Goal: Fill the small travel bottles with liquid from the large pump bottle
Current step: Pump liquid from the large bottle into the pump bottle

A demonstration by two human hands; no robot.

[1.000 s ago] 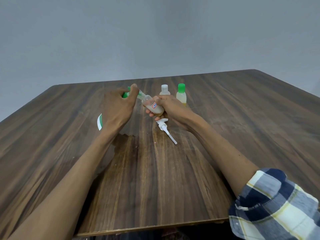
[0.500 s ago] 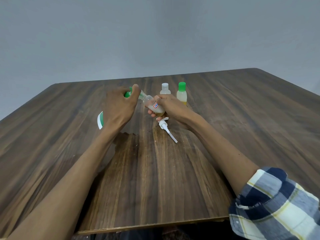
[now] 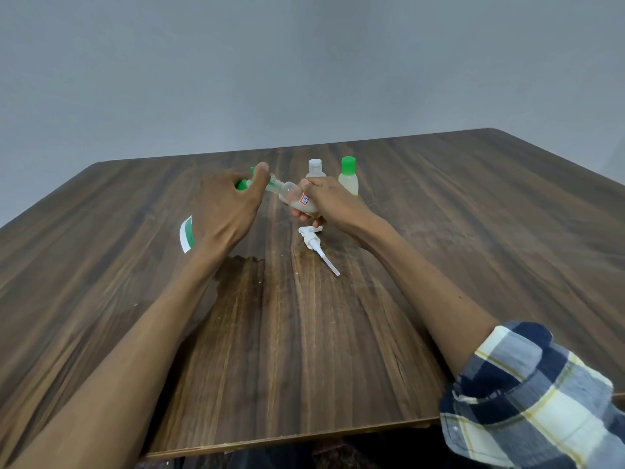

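Over the middle of the desk [image 3: 304, 350] the right hand [image 3: 333, 201] was wrapped around a small clear travel bottle [image 3: 297, 199], tipped on its side with its neck pointing left and pale liquid pooled in its lower part. The left hand [image 3: 226, 204] was curled around a green-and-white container [image 3: 186, 233], probably the large bottle, with a green part [image 3: 242, 184] showing by the thumb, held against the small bottle's neck. The white pump head [image 3: 313, 240] lay loose on the desk just near of the right hand, its dip tube pointing near and right. Two more small bottles stood just beyond the right hand: a white-capped bottle [image 3: 315, 168] and, to its right, a green-capped bottle [image 3: 348, 176] holding yellowish liquid.

The main risk looked like spillage: with the small bottle nearly horizontal and two openings apparently meeting in mid-air, a slight misalignment or too hard a squeeze could send liquid onto the desk or the fingers. Wet fingers could then let the smooth plastic slip. The right forearm also sat close to the standing bottles and could knock them.

The left hand hid most of the container, so its mouth, its shape and the actual joint with the small bottle's neck could not be made out; whether liquid was flowing could not be told. The label on the small bottle was too small to read.
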